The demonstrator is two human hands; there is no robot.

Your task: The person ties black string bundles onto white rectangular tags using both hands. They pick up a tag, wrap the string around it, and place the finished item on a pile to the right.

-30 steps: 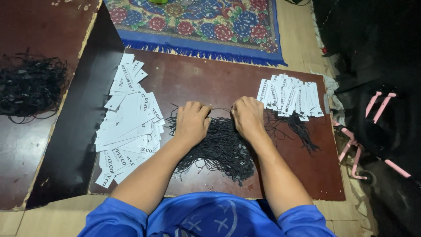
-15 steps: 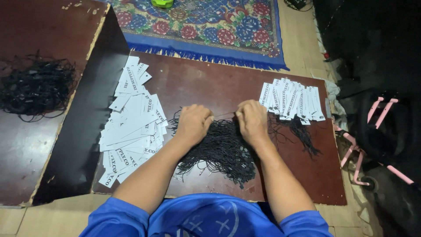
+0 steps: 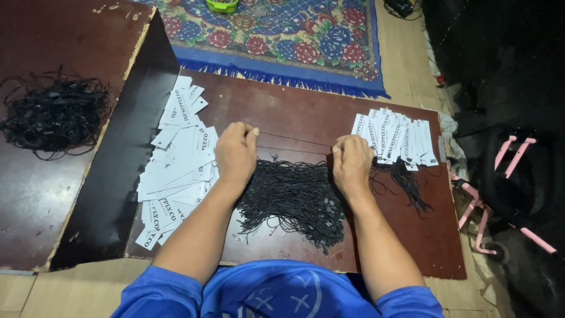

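My left hand (image 3: 235,152) and my right hand (image 3: 351,162) rest fists-down on a dark brown board (image 3: 294,112), fingers curled. A thin black cord (image 3: 294,150) looks stretched between them. Just below both hands lies a loose heap of black looped cords (image 3: 294,197). A messy pile of white paper tags (image 3: 176,162) lies left of my left hand. A fanned row of white tags (image 3: 394,136) with black cords attached (image 3: 406,182) lies just right of my right hand.
A second heap of black cords (image 3: 53,112) sits on a separate brown board at the left. A patterned blue rug (image 3: 282,35) lies beyond the board, with a green object (image 3: 222,6) on it. A pink-framed dark thing (image 3: 512,159) stands at the right.
My hands have moved apart, the left to the left and the right to the right, drawing a cord out between them above the heap.
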